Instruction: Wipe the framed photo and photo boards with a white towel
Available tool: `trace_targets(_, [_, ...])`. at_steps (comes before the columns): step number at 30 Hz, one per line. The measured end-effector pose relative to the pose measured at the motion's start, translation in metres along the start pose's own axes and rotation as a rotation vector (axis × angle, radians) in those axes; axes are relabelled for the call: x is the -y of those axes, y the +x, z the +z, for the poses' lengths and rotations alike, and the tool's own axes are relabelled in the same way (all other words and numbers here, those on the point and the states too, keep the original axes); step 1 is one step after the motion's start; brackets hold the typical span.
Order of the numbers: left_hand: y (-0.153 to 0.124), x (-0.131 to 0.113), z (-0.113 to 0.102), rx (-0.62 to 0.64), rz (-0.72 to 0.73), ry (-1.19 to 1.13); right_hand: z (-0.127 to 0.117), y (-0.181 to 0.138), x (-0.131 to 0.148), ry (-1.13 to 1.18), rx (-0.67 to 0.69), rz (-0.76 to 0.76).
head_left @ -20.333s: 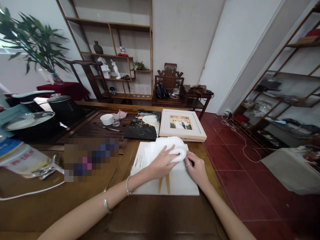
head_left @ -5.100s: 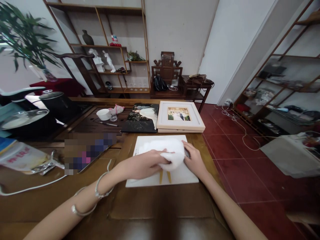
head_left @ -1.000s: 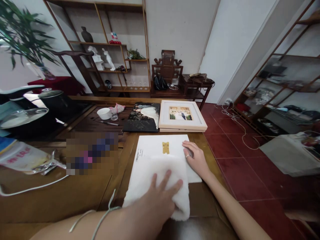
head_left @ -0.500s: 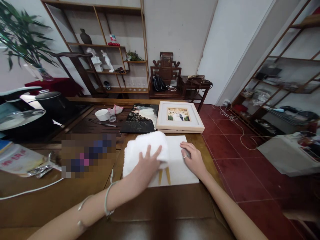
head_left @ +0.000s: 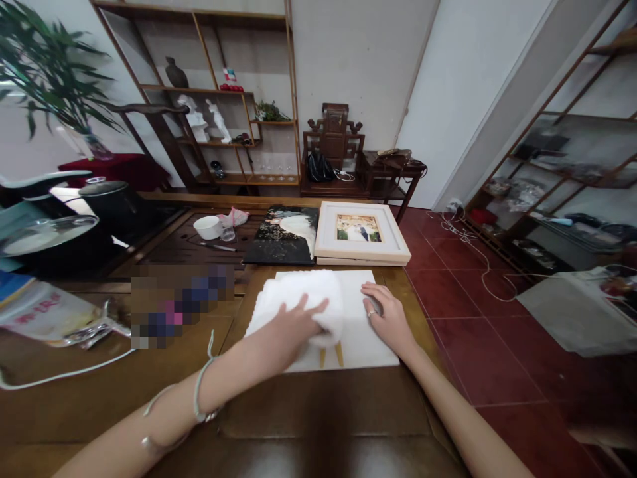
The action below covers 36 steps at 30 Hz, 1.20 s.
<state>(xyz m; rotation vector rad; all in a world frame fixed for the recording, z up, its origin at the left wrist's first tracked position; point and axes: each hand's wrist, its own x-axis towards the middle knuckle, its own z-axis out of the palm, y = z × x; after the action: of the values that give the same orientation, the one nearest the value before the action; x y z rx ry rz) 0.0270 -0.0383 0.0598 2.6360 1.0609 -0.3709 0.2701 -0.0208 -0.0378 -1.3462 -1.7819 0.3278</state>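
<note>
A white flat panel (head_left: 365,345), the back of a frame with a gold stand piece (head_left: 331,355) near its front edge, lies on the wooden table (head_left: 124,398). My left hand (head_left: 293,325) lies flat, fingers spread, on a white fluffy cloth (head_left: 303,295) that covers the panel's left half. My right hand (head_left: 388,318) rests flat on the panel's right side, fingers stretched out, a ring on one finger.
Behind the panel lie a white-framed photo (head_left: 361,240) and a dark photo print (head_left: 284,234). A white bowl (head_left: 208,227), a small glass and a pen sit on the dark tea tray (head_left: 169,249). Pots and packets stand at the left; red tiled floor lies right of the table edge.
One second ago the left hand held the cloth at the panel's near edge. It then slid the cloth away to the panel's far left and now sits slightly nearer. The right hand stayed put.
</note>
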Motion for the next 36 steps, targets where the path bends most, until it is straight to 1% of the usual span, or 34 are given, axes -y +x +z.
trace_targets(3, [0.011, 0.015, -0.005, -0.069, -0.162, 0.073, 0.0, 0.0, 0.0, 0.015, -0.003, 0.006])
trace_targets(5, [0.009, 0.018, -0.005, -0.062, -0.257, 0.102, 0.0, 0.0, 0.0, 0.02, -0.007, 0.007])
trace_targets(6, [0.005, 0.017, -0.004, -0.046, -0.276, 0.099, 0.0, 0.0, 0.0, 0.02, -0.008, 0.007])
trace_targets(8, [-0.009, 0.012, 0.003, -0.024, -0.225, 0.047, 0.0, 0.0, 0.001, 0.015, -0.009, 0.005])
trace_targets(12, [-0.046, 0.0, 0.021, -0.015, 0.06, -0.104, 0.001, 0.0, 0.001, -0.002, 0.003, 0.007])
trace_targets(13, [-0.053, -0.002, 0.024, -0.022, 0.109, -0.138, 0.001, 0.0, 0.001, -0.004, 0.005, 0.008])
trace_targets(15, [-0.06, -0.003, 0.027, -0.034, 0.146, -0.189, 0.001, 0.0, 0.001, -0.006, 0.006, 0.008])
trace_targets(17, [-0.055, 0.002, 0.023, -0.051, 0.119, -0.215, 0.0, 0.0, 0.0, -0.009, 0.006, 0.008])
trace_targets(19, [-0.04, 0.01, 0.016, -0.08, 0.061, -0.195, 0.0, 0.0, 0.0, -0.012, 0.011, 0.006])
trace_targets(23, [-0.003, 0.035, 0.004, -0.123, -0.129, -0.05, 0.0, 0.0, 0.001, -0.017, 0.011, 0.009])
trace_targets(25, [0.01, 0.046, 0.002, -0.133, -0.21, 0.016, 0.001, 0.0, 0.001, -0.02, 0.006, 0.005])
trace_targets(27, [0.018, 0.05, 0.001, -0.141, -0.206, 0.035, 0.002, -0.001, 0.001, -0.02, 0.004, -0.004])
trace_targets(28, [0.019, 0.048, 0.0, -0.139, -0.164, 0.026, 0.002, -0.002, 0.002, -0.02, 0.004, -0.006])
trace_targets(30, [0.017, 0.035, -0.001, -0.112, -0.055, -0.021, 0.002, -0.002, 0.002, -0.021, 0.006, -0.005])
trace_targets(33, [0.005, 0.0, -0.001, 0.001, 0.056, -0.077, 0.002, -0.003, 0.002, -0.029, 0.012, -0.005])
trace_targets(36, [-0.012, -0.033, 0.003, 0.089, 0.153, -0.057, 0.001, -0.002, 0.002, -0.041, 0.026, -0.015])
